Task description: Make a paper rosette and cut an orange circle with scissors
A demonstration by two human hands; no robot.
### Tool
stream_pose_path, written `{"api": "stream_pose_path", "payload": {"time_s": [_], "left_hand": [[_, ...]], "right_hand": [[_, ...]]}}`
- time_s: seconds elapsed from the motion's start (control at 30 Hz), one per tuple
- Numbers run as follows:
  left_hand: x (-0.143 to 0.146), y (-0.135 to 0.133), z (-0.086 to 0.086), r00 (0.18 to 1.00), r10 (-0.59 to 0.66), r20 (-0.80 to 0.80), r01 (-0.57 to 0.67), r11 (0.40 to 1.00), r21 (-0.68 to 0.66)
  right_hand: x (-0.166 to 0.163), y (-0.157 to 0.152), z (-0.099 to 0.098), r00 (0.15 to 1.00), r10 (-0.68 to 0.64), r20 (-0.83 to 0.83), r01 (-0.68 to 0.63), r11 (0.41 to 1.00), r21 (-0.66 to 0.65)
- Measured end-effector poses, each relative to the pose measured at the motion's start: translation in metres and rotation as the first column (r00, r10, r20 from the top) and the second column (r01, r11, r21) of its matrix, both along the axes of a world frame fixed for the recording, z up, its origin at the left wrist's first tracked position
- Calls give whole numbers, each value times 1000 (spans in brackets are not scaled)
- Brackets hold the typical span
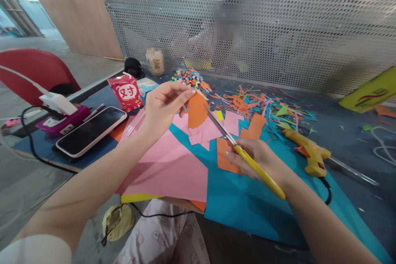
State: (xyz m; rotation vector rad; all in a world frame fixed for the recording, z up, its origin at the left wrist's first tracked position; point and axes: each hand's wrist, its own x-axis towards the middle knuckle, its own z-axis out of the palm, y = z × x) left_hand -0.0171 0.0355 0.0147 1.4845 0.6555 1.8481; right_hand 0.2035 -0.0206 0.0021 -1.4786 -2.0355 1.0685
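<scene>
My left hand (165, 105) pinches a small orange paper piece (198, 111) with a scalloped lower edge, held up above the table. My right hand (258, 161) grips yellow-handled scissors (247, 159); the metal blades point up-left and meet the right edge of the orange piece. Under both hands lie pink paper sheets (173, 169), a large blue sheet (244, 198) and orange offcuts (224, 156).
A yellow glue gun (309, 152) lies right of my right hand. Paper scraps (262, 105) litter the far table, with a heap of coloured bits (190, 79). A phone (91, 131), a red carton (126, 92) and a charger sit left. Perforated metal screen behind.
</scene>
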Motion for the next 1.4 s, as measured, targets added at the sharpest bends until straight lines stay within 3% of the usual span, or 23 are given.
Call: {"api": "stream_pose_path", "payload": {"time_s": [0.17,0.6,1.4], "left_hand": [[-1,0,-2,999,-1,-46,2,1000,22],[-1,0,-2,999,5,-52,-4,1000,10],[3,-6,1,997,-61,-36,59,997,-46]], "right_hand": [[0,2,-1,998,51,34,-53,998,34],[2,0,-2,999,43,28,-44,999,26],[-3,-5,6,988,-48,-149,41,998,-48]]}}
